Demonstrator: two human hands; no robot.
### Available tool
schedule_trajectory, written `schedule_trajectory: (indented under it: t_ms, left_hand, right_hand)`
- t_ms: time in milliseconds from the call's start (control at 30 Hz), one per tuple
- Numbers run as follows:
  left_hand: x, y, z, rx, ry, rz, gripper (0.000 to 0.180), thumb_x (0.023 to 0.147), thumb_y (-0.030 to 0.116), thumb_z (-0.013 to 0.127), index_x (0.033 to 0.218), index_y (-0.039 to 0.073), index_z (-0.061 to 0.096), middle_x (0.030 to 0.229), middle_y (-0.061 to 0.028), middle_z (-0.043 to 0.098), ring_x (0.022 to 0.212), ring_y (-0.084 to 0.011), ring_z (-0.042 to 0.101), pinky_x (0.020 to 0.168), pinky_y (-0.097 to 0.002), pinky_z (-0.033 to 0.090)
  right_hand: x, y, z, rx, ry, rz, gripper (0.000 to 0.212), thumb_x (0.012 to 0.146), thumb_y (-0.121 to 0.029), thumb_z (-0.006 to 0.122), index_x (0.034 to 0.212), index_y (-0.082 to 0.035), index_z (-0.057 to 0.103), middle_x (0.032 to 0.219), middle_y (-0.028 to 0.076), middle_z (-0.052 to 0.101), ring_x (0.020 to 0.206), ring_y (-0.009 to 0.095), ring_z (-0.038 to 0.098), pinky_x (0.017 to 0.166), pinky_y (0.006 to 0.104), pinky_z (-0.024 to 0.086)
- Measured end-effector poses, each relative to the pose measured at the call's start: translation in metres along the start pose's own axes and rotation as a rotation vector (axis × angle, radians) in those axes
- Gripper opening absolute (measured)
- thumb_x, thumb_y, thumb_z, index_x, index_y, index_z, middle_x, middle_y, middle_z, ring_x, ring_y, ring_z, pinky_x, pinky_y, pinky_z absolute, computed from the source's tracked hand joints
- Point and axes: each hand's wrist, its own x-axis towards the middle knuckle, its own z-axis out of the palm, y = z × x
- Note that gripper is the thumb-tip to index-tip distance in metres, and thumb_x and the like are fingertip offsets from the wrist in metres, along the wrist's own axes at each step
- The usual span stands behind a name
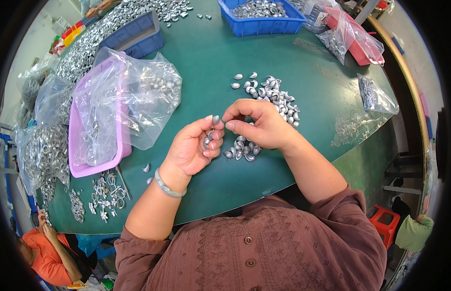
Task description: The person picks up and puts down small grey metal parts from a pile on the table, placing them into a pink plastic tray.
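My left hand [194, 145], with a bangle at its wrist, is closed palm-up around several small silver metal pieces [208, 139]. Between its thumb and forefinger it pinches a small grey domed metal piece [215, 119]. Just to the right, my right hand [258, 123] has thumb and forefinger bent toward that piece; anything in this pinch is too small to make out. Beyond my right hand lies a loose pile of shell-shaped silver metal pieces [278, 94]. A smaller heap of such pieces [244, 149] sits below its wrist.
A pink basket [126, 145] with clear bags stands left on the green table [206, 63]. Ring-like metal parts [109, 191] lie nearer me. Blue trays [262, 26] and a red basket [359, 51] are at the back. A person in orange [50, 259] is at lower left.
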Motion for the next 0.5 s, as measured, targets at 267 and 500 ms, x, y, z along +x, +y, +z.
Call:
schedule_trajectory:
  t_ms: [267, 500]
  left_hand:
    - [0.0000, -0.0021, 0.0003, 0.183, -0.045, 0.166, 0.015, 0.087, 0.017, 0.050, 0.089, 0.003, 0.056, 0.070, -0.0004, 0.049, 0.056, -0.0066, 0.041, 0.045, -0.0168, 0.031]
    - [0.0014, -0.0071, 0.0019, 0.385, -0.061, 0.340, 0.013, 0.087, 0.011, 0.051, 0.096, 0.004, 0.055, 0.074, 0.0009, 0.051, 0.060, -0.0048, 0.042, 0.050, -0.0166, 0.034]
  right_hand:
    - [0.0001, -0.0031, -0.0008, -0.035, 0.033, 0.020, 0.010, 0.078, -0.005, 0.060, 0.087, -0.001, 0.059, 0.075, 0.005, 0.060, 0.070, 0.011, 0.057, 0.064, 0.0240, 0.045]
    - [0.0009, -0.0055, -0.0030, -0.032, 0.035, -0.007, 0.012, 0.075, -0.004, 0.063, 0.085, -0.001, 0.058, 0.075, 0.004, 0.059, 0.070, 0.011, 0.056, 0.063, 0.0233, 0.046]
